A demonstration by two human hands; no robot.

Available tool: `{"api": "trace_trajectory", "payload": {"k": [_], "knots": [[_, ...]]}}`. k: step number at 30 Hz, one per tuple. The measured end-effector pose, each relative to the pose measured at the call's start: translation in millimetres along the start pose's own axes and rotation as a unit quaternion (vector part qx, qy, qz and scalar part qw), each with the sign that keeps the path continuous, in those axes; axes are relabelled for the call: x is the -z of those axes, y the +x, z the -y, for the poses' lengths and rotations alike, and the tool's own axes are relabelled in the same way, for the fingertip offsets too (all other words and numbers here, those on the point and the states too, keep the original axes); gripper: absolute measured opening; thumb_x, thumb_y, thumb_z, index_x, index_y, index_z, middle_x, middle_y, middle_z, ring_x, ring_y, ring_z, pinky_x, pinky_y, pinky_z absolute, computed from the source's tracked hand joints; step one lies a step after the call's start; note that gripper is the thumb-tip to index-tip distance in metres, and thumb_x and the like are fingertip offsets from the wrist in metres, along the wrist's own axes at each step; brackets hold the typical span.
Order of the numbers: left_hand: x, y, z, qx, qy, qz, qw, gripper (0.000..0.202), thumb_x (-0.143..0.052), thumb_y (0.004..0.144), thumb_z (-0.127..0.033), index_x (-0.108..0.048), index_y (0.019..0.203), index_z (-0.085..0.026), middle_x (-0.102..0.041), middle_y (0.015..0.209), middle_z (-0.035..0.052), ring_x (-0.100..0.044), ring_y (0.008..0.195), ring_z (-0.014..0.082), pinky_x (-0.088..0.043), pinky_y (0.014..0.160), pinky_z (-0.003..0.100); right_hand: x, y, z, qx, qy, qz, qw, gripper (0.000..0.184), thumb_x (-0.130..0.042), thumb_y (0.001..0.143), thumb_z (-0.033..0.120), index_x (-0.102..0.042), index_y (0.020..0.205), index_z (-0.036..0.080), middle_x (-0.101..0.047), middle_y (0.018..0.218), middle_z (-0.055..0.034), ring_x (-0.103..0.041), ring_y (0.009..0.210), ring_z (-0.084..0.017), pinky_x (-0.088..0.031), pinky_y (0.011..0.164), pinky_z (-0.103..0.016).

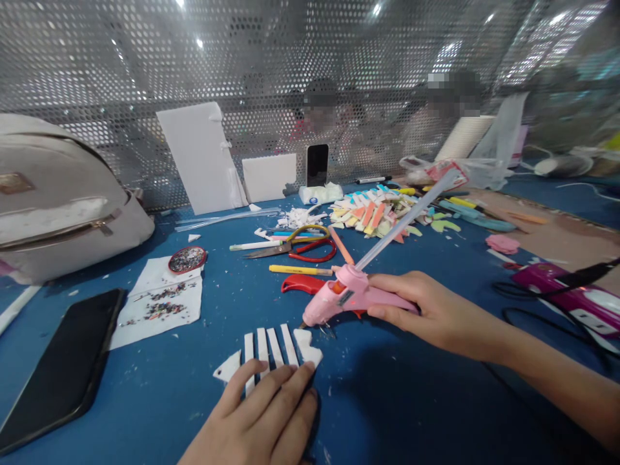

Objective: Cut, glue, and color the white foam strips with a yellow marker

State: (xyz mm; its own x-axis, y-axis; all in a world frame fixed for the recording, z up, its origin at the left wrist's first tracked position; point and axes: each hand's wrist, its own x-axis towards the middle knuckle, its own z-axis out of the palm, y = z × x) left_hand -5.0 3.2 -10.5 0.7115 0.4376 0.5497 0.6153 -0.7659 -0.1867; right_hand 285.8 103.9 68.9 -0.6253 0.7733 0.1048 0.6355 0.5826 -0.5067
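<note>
Already, white pieces [276,349] lie cut and lined up at six o'clock but seemingly unjoined, the left hand [266,413] on them, fingers slightly apart, the right hand [429,310] clamped round a pink glue gun [345,297] at the pieces' two o'clock

1. We cannot see the lower parts of most white strips [262,343], under the left hand [266,416].
2. We lose that hand's wrist at the bottom edge.
3. We see only part of the red tool [301,283], behind the pink glue gun [322,306].
4. We find the backpack [77,187] cut by the left edge.
5. We get only blurred figures [321,119] at the perforated screen [271,64].
</note>
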Motion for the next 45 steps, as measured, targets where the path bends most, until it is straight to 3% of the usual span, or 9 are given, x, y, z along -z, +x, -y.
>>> {"api": "trace_trajectory", "payload": {"k": [7,16,22,25,31,40,45], "knots": [[-5.1,-3,-1,-0.001,0.0,-0.009,1.0,0.04,-0.034,0.108,-0.029,-0.072,0.118,-0.021,-0.066,0.133,0.0028,-0.055,0.117,0.0168,-0.007,0.125,0.042,2,-3,-1,-0.001,-0.019,-0.003,1.0,0.031,-0.053,0.098,0.043,-0.075,0.11,0.025,-0.079,0.095,-0.0008,-0.068,0.07,-0.018,-0.044,0.059,-0.025],[1.9,5,1,0.005,-0.008,-0.008,1.0,0.036,-0.044,0.106,-0.042,-0.072,0.115,-0.02,-0.071,0.124,0.0008,-0.057,0.111,0.0146,-0.007,0.125,0.037,3,-3,-2,0.007,-0.01,-0.017,1.0,0.031,-0.054,0.098,0.043,-0.075,0.109,0.024,-0.079,0.093,-0.0009,-0.067,0.068,-0.017,-0.045,0.061,-0.024],[-1.5,0,-1,0.003,-0.002,-0.012,1.0,0.042,-0.031,0.109,-0.029,-0.072,0.117,-0.02,-0.067,0.131,0.0027,-0.056,0.115,0.016,-0.008,0.125,0.042,0,-1,4,-0.013,0.016,-0.019,1.0,0.034,-0.053,0.098,0.044,-0.076,0.111,0.023,-0.078,0.096,-0.0021,-0.067,0.071,-0.017,-0.045,0.06,-0.024],[0.1,0,-1,-0.001,-0.003,-0.003,1.0,0.04,-0.036,0.108,-0.035,-0.072,0.116,-0.02,-0.068,0.128,0.0024,-0.056,0.114,0.0159,-0.006,0.125,0.04,-1,1,6,-0.006,0.01,-0.006,1.0,0.034,-0.053,0.099,0.044,-0.076,0.112,0.024,-0.078,0.088,-0.0007,-0.065,0.066,-0.016,-0.046,0.061,-0.025],[-2.3,0,-1,-0.001,0.001,-0.011,1.0,0.041,-0.033,0.108,-0.031,-0.072,0.117,-0.021,-0.066,0.131,0.0029,-0.056,0.115,0.0167,-0.006,0.125,0.042,-4,0,2,-0.001,0.003,0.002,1.0,0.033,-0.052,0.1,0.044,-0.073,0.118,0.026,-0.077,0.109,-0.0017,-0.07,0.085,-0.02,-0.049,0.071,-0.025],[-0.5,1,-2,0.001,-0.001,-0.008,1.0,0.039,-0.037,0.108,-0.034,-0.072,0.117,-0.021,-0.067,0.13,0.0027,-0.056,0.115,0.0164,-0.007,0.125,0.041,-3,3,8,-0.004,0.01,-0.002,1.0,0.036,-0.051,0.099,0.046,-0.077,0.104,0.022,-0.078,0.092,-0.0047,-0.069,0.075,-0.021,-0.049,0.07,-0.028],[4.9,6,1,0.004,-0.009,-0.011,1.0,0.036,-0.042,0.107,-0.038,-0.072,0.114,-0.02,-0.071,0.123,0.0011,-0.057,0.111,0.0146,-0.007,0.125,0.037,-4,3,9,0.007,0.003,-0.005,1.0,0.034,-0.052,0.099,0.045,-0.077,0.111,0.025,-0.078,0.097,-0.0042,-0.068,0.075,-0.02,-0.05,0.072,-0.027]]}}
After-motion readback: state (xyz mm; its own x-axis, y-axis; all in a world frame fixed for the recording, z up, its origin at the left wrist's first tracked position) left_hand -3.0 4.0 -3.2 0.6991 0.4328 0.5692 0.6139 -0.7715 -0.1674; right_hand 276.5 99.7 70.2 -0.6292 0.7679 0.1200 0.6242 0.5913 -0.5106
